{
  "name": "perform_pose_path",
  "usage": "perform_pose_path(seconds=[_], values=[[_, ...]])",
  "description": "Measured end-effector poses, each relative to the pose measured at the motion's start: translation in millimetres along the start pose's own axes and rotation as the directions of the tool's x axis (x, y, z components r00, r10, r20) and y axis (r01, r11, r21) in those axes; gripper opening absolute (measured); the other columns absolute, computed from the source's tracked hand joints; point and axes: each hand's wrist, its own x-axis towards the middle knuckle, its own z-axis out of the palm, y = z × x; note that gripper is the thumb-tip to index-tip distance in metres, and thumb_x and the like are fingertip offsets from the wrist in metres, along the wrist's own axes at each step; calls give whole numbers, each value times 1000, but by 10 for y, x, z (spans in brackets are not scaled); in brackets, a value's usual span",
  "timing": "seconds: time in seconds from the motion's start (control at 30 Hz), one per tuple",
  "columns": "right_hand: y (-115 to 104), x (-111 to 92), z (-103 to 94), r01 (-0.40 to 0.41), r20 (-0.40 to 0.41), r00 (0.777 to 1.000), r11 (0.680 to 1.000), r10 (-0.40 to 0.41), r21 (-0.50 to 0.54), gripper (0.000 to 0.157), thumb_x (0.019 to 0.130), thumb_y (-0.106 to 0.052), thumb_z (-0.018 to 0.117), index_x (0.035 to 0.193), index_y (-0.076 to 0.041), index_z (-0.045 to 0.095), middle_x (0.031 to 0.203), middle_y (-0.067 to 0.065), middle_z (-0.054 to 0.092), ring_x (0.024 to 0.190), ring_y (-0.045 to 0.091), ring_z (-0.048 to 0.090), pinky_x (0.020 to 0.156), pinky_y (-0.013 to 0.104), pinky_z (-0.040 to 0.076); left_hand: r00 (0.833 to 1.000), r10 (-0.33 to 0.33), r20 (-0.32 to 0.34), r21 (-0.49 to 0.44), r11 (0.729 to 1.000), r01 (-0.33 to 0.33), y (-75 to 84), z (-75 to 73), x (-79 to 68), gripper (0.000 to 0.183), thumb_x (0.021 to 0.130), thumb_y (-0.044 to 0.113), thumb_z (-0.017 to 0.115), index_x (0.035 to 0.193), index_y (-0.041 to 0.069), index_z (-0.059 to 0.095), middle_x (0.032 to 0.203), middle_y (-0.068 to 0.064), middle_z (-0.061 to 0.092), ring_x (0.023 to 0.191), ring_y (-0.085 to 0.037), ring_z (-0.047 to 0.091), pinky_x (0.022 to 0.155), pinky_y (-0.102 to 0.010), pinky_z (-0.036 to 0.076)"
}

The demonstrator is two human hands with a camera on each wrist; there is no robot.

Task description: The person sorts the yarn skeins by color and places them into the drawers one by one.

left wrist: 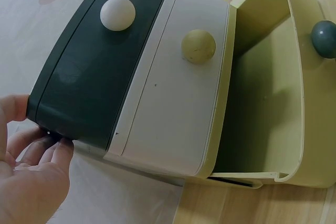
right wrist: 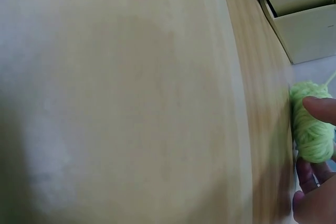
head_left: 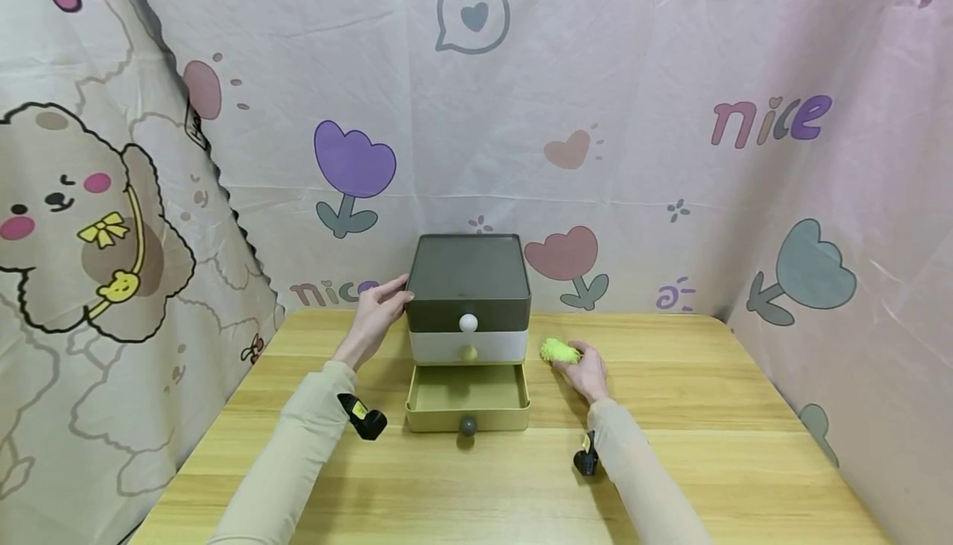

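Observation:
A small three-tier drawer unit [head_left: 471,268] stands on the table, with dark green, white and yellow-green tiers. Its bottom drawer [head_left: 467,419] is pulled out, and the inside that shows holds nothing. My left hand [head_left: 377,313] grips the unit's upper left corner, thumb and fingers on either side of the edge in the left wrist view. To the right of the unit, my right hand [head_left: 584,370] holds a bright yellow-green skein of yarn [right wrist: 313,124] between thumb and fingers, at or just above the tabletop; the exact contact cannot be told.
The wooden table [head_left: 670,429] reaches back to a printed cloth [head_left: 640,74] hanging behind and at both sides. The upper two drawers are closed, with a white knob [head_left: 468,323] and a yellow-green knob [head_left: 468,353]. A dark knob [head_left: 467,425] sticks out from the bottom drawer.

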Motion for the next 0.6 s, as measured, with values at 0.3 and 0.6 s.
perform_pose_path(seconds=[0.3,0.6], values=[[-19,-37,-20,-28,10,1000,998,27,62,56,82,-11,79,133,3,59,140,28,57,131,45,50,115,58,38,1000,-2,-6,2,1000,2,-1,-1,-6,54,102,4,49,154,-2,34,164,-18,28,148,-29,36,122,-41,31],[-44,-76,-53,-18,22,1000,983,14,184,55,81,-3,77,132,8,58,136,32,58,127,44,54,113,55,42,1000,5,-2,20,1000,-5,-8,-5,-2,54,102,6,49,154,-1,34,164,-19,29,147,-30,37,121,-42,31]])
